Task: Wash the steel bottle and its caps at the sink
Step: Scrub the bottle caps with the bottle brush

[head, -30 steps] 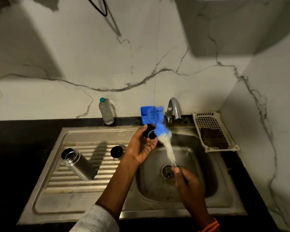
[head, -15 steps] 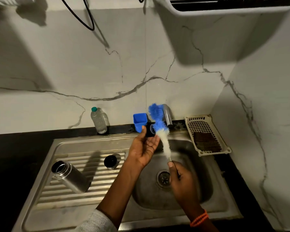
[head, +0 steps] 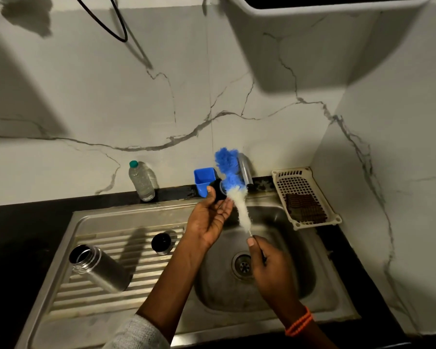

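Note:
My left hand (head: 210, 217) holds a small black cap (head: 217, 190) at its fingertips above the sink basin (head: 295, 270). My right hand (head: 267, 268) grips the thin handle of a bottle brush (head: 233, 182) with blue and white bristles, which lie against the cap. The open steel bottle (head: 98, 268) lies tilted on the ribbed drainboard (head: 126, 293) at the left. A second cap (head: 163, 243), steel with a black inside, stands on the drainboard beside my left forearm.
The tap (head: 246, 170) rises behind the brush. A blue plastic cup (head: 204, 180) and a clear water bottle (head: 142, 180) stand at the back ledge. A white perforated tray (head: 305, 195) with a brown scrub pad sits right of the basin. The drain (head: 242, 265) shows below my hands.
The camera has tilted and drawn closer, so the sink sits lower in view. The brush has shifted slightly against the cap. Both hands keep their holds.

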